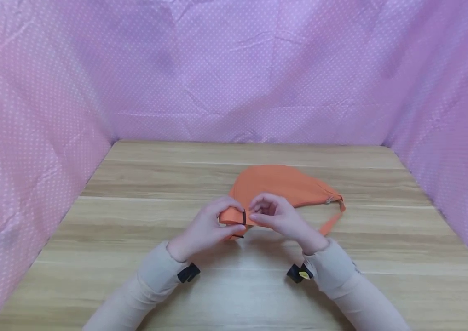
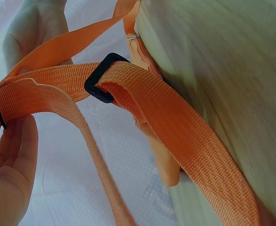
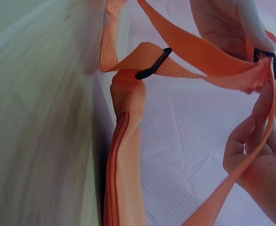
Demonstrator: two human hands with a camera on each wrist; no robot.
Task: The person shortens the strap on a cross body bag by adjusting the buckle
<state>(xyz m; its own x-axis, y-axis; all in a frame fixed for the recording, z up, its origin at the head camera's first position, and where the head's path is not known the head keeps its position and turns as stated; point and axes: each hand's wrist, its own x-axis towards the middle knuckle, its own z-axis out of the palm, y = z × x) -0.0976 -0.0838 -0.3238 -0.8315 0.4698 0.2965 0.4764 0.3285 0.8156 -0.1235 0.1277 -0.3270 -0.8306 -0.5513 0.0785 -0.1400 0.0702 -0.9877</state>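
A flat orange sling bag (image 1: 275, 184) lies on the table beyond the hands, its webbing strap (image 2: 175, 122) looping toward them. The left hand (image 1: 213, 225) holds a folded length of this strap beside a black slider buckle (image 1: 244, 217), thumb below and fingers above. Close against that buckle, the right hand (image 1: 279, 218) pinches the strap between thumb and index finger, the other fingers loosely bent. In the left wrist view, a second black buckle (image 2: 98, 77) sits farther along the strap. A loose strap length (image 3: 217, 193) trails down past the right hand in the right wrist view.
The wood-grain table (image 1: 134, 184) is bordered by pink dotted cloth (image 1: 225, 69) at the back and both sides. A small metal zipper pull (image 1: 330, 200) shows at the bag's right end. Black wrist mounts (image 1: 188, 272) sit at both cuffs.
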